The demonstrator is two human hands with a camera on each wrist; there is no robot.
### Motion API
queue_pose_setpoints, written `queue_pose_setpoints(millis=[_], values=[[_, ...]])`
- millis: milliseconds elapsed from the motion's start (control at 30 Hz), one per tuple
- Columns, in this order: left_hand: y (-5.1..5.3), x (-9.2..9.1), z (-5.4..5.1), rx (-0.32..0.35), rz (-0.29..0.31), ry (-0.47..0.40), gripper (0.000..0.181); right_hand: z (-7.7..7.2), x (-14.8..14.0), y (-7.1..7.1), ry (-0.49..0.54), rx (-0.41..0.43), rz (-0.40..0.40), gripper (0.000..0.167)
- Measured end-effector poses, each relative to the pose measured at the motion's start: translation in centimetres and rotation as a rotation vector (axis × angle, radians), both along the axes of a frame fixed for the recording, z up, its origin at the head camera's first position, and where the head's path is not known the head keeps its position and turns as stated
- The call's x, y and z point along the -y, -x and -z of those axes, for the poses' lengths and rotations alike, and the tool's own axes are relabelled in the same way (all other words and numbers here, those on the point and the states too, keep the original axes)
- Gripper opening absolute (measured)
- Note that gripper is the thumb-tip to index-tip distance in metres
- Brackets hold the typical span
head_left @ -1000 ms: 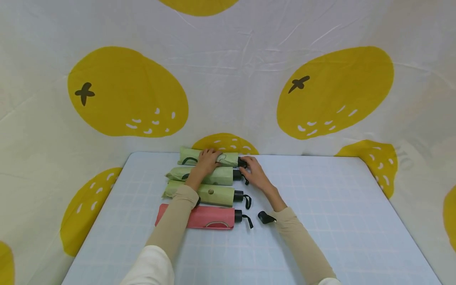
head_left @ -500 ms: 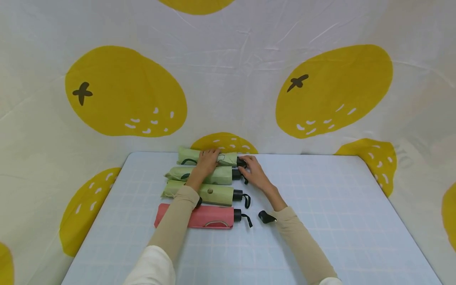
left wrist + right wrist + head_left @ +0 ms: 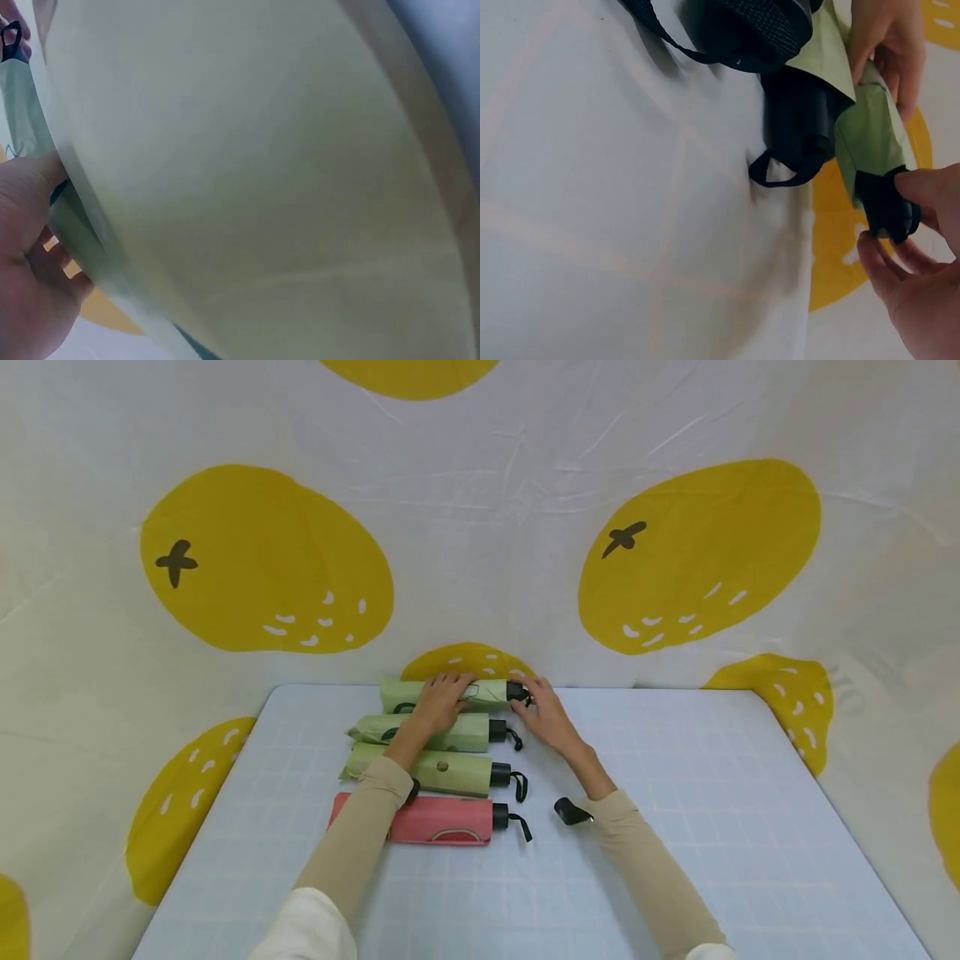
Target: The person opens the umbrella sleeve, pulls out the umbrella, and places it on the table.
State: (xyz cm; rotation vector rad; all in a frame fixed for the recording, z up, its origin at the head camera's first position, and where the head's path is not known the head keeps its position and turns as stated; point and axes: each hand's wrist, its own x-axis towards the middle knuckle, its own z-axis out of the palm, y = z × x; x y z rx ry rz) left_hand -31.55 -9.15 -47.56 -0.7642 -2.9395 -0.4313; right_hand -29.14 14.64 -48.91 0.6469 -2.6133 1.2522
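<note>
Several folded umbrellas lie in a row on the table. My left hand (image 3: 439,702) grips the farthest light green umbrella (image 3: 489,693) around its body, with thumb and fingers on either side in the left wrist view. At that umbrella's right end, my right hand (image 3: 546,717) holds the black handle (image 3: 889,204) between thumb and fingers. Nearer me lie a second green umbrella (image 3: 468,732), an olive-green umbrella (image 3: 465,774) with a round button, and a red umbrella (image 3: 457,821). My left forearm passes over these three and hides parts of them.
Black handles with wrist loops, such as the nearest handle (image 3: 500,816), point right. A small black object (image 3: 570,811), partly by the right cuff, appears beside my right wrist. Behind the pale checked table (image 3: 720,827) hangs a white cloth (image 3: 487,543) with yellow fruit prints.
The farthest green umbrella has shifted slightly right, with both hands moving along with it. The other umbrellas stay in place.
</note>
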Motion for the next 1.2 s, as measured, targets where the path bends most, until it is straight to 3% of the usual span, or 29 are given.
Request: queue_pose_setpoints(millis=[267,500,767,1000,1200], values=[[-0.3,-0.7,-0.3,0.003,0.010,0.010,0.052,-0.7,-0.4,0.3,-0.005,0.004,-0.020,0.042],[-0.5,-0.6,-0.5,-0.029,0.039,-0.010,0.052,-1.3,-0.9,0.4,-0.020,-0.053,-0.053,0.045],[-0.8,-0.7,-0.5,-0.079,0.077,0.041,0.052,-1.8,-1.1,0.4,-0.103,-0.104,-0.095,0.049],[-1.1,-0.8,-0.5,-0.123,0.119,0.078,0.054,-1.9,-1.4,0.2,-0.207,-0.210,-0.120,0.052],[-1.1,-0.6,-0.6,-0.212,0.136,0.111,0.054,-1.9,-1.7,0.1,-0.085,-0.235,-0.125,0.049]])
